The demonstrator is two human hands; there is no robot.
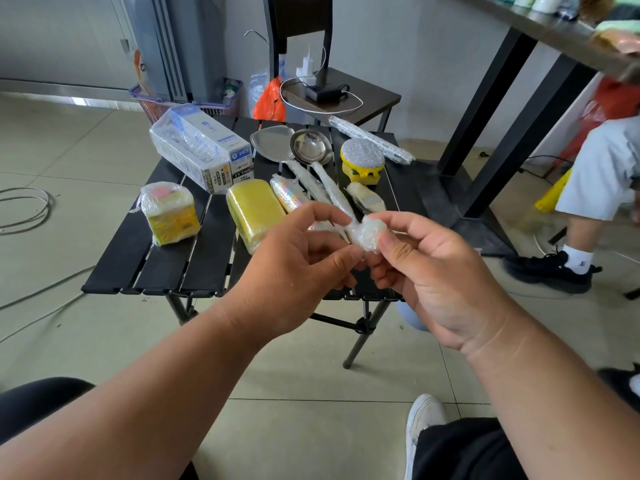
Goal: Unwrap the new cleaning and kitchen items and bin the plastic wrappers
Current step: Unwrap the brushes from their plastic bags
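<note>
Both hands hover above the near edge of a black slatted table (166, 271). My right hand (433, 271) pinches a crumpled wad of clear plastic wrap (365, 233). My left hand (294, 268) pinches the same wrap on its left side. Behind the hands lie a wrapped yellow sponge (254, 209), a wrapped yellow sponge pack (169, 213), a wrapped iridescent roll (287, 194), a steel spatula (272, 143) and a ladle (310, 147) with wrapped handles, a silver-topped yellow scrubber (362, 161), a small wrapped brush (365, 199) and a wrapped box (201, 147).
A long wrapped item (370, 138) lies at the table's far right corner. Behind stands a side table (374, 95) with chargers and cables. Another person's leg and black shoe (550, 268) are to the right. Cables (24, 209) run across the tiled floor on the left.
</note>
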